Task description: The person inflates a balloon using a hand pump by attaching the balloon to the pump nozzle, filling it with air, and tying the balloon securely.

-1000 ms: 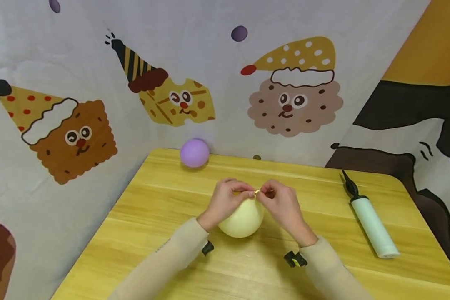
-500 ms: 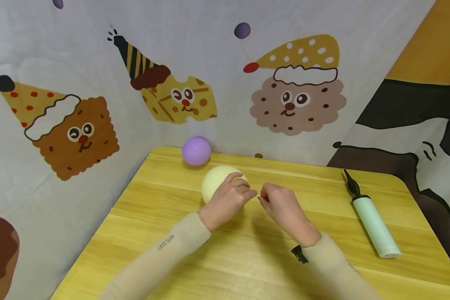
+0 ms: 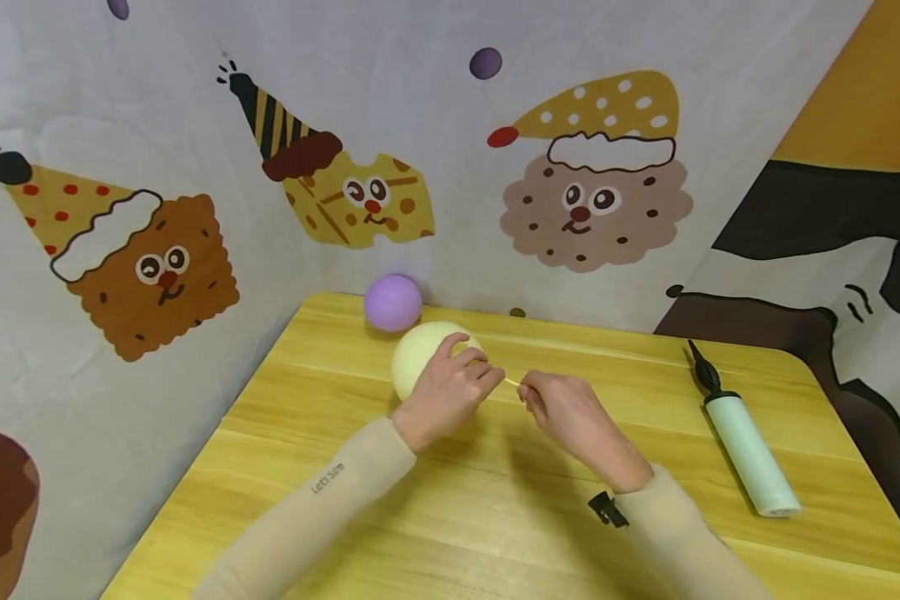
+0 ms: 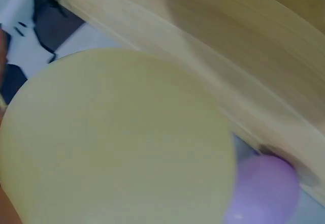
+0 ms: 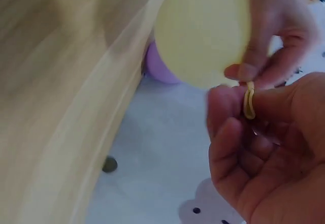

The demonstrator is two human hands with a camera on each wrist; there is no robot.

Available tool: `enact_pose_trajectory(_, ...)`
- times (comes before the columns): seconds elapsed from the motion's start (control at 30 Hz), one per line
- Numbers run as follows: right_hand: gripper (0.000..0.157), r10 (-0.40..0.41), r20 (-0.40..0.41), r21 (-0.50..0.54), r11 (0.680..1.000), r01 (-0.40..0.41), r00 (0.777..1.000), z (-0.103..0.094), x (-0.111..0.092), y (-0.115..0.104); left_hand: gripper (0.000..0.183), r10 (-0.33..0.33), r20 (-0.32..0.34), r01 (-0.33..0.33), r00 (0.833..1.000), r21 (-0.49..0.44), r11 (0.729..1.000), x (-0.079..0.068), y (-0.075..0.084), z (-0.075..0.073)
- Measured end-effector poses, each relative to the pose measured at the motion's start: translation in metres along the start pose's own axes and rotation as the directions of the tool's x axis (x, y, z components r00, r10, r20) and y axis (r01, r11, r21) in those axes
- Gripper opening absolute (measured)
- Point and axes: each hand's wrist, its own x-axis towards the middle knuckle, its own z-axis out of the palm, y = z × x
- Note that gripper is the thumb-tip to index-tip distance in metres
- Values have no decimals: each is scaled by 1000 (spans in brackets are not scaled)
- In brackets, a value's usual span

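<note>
A round, inflated pale-yellow balloon (image 3: pixel 420 358) hangs over the table's middle, partly behind my left hand (image 3: pixel 450 383). With thumb and fingertips that hand pinches the balloon's neck close to its body. Just to the right, my right hand (image 3: pixel 577 421) pinches the rolled end of the neck (image 5: pixel 249 102) between thumb and forefinger. Between the two hands the neck is drawn out into a thin strand, as the head view shows. In the left wrist view the yellow balloon (image 4: pixel 117 137) fills most of the picture and hides the left fingers.
A smaller purple balloon (image 3: pixel 393 302) lies at the table's back edge, behind the yellow one. On the right lies a mint-green hand pump (image 3: pixel 750 454) with a black nozzle. A cloth printed with cartoon figures (image 3: pixel 450 275) hangs behind the wooden table (image 3: pixel 435 533).
The yellow balloon has swung from below the hands to the far left side of the left hand. My hands have moved apart, stretching the neck. The pump and purple balloon stay put.
</note>
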Motion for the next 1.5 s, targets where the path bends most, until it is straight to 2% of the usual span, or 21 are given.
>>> enact_pose_trajectory(0.1,18,-2,76,160,987,-10,997,-5,-8,2,17,22,-44,-22,999,3,1000,-9,-12,5)
enact_pose_trajectory(0.17,21,-4,141,308,951,-40,990,-8,-15,5,17,42,-84,-42,996,3,999,-16,-21,9)
enact_pose_trajectory(0.23,24,-32,193,455,888,-61,981,-12,-23,8,17,58,-129,-58,990,1,998,-24,-31,14)
enact_pose_trajectory(0.33,25,-111,244,648,758,-77,963,-16,-36,12,19,61,-180,-63,982,-6,998,-33,-42,22)
enact_pose_trajectory(0.47,24,-251,246,801,597,-50,936,-23,-50,12,21,42,-214,-46,976,-13,999,-41,-51,28)
enact_pose_trajectory(0.57,25,-314,198,846,532,-1,929,-32,-53,10,24,34,-204,-44,978,-41,998,-40,-51,24)
enact_pose_trajectory(0.6,25,-322,179,849,528,19,930,-35,-52,10,25,32,-188,-44,982,-61,997,-39,-49,21)
enact_pose_trajectory(0.67,25,-293,140,804,591,64,946,-43,-47,10,26,25,-128,-42,991,-128,991,-35,-44,15)
enact_pose_trajectory(0.77,21,-240,56,583,796,163,969,-51,-33,11,21,13,-3,-13,1000,-302,953,-28,-35,6)
enact_pose_trajectory(0.83,14,-241,-20,313,920,235,970,-48,-21,14,16,15,82,23,997,-448,894,-23,-30,1)
enact_pose_trajectory(0.87,12,-268,-63,170,946,275,961,-45,-14,15,14,21,119,45,993,-522,852,-21,-28,-1)
enact_pose_trajectory(0.93,19,-346,-148,-82,938,338,926,-35,-1,21,11,41,191,94,981,-647,756,-15,-25,-5)
enact_pose_trajectory(1.03,36,-459,-236,-312,871,381,856,-22,14,32,13,83,312,206,946,-782,589,-8,-26,-11)
enact_pose_trajectory(1.1,41,-509,-276,-387,835,391,815,-18,20,39,17,117,395,292,911,-820,492,-6,-28,-15)
enact_pose_trajectory(1.13,39,-530,-298,-416,821,392,793,-17,23,43,19,129,431,330,893,-822,464,-6,-30,-18)
enact_pose_trajectory(1.23,31,-580,-367,-476,789,389,727,-20,30,51,25,123,523,419,844,-784,457,-7,-34,-25)
enact_pose_trajectory(1.3,26,-588,-406,-497,784,370,700,-25,32,54,25,103,551,442,828,-755,484,-7,-35,-28)
enact_pose_trajectory(1.33,24,-588,-420,-502,785,363,691,-26,33,55,24,88,562,458,823,-747,483,-6,-36,-30)
enact_pose_trajectory(1.37,24,-585,-427,-503,787,356,690,-27,33,56,24,74,575,486,814,-746,455,-7,-36,-32)
enact_pose_trajectory(1.43,26,-565,-431,-490,801,343,703,-25,32,56,22,68,586,531,808,-773,347,-8,-36,-33)
enact_pose_trajectory(1.5,27,-533,-431,-459,825,331,728,-17,30,55,21,71,586,567,808,-804,182,-10,-36,-33)
